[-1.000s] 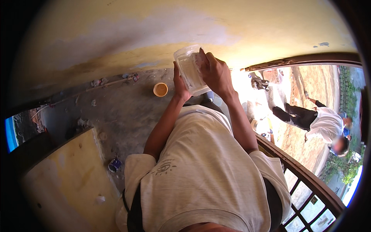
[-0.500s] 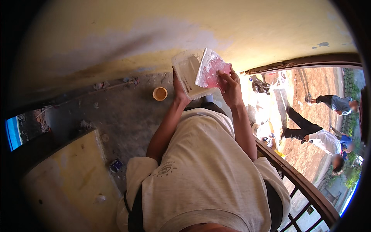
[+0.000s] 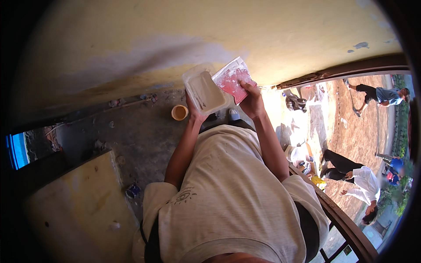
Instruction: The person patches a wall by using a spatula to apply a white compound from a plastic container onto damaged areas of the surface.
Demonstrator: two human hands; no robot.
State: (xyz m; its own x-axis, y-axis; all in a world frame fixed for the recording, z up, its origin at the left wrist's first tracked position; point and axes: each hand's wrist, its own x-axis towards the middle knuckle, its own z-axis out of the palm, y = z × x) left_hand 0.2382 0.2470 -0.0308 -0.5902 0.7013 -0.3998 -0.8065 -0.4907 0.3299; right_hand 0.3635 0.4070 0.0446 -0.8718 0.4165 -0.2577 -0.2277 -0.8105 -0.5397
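Note:
My left hand [image 3: 195,109] is closed round the side of a clear plastic tub [image 3: 215,105] with whitish paste in its bottom. Its fingers are partly hidden beneath the tub. In my right hand [image 3: 252,101] is a red putty scraper [image 3: 232,83], its flat face smeared with white paste. The thumb presses on the face near the lower right corner. The scraper's left edge is close to the tub's right rim; whether they touch I cannot tell. Both are held in front of a yellow wall [image 3: 144,35] with a pale patched band.
An orange-lined round container [image 3: 179,112] stands on the grey floor [image 3: 149,136]. A blue can [image 3: 132,190] lies by a low yellow partition [image 3: 83,201]. At right is a brown-framed opening with a grille [image 3: 346,219]; outside are people, one in a white shirt [image 3: 366,183].
Tub and scraper have shifted slightly left. The scraper has moved off the tub's opening, so more of the paste shows. Outside, the people have changed position.

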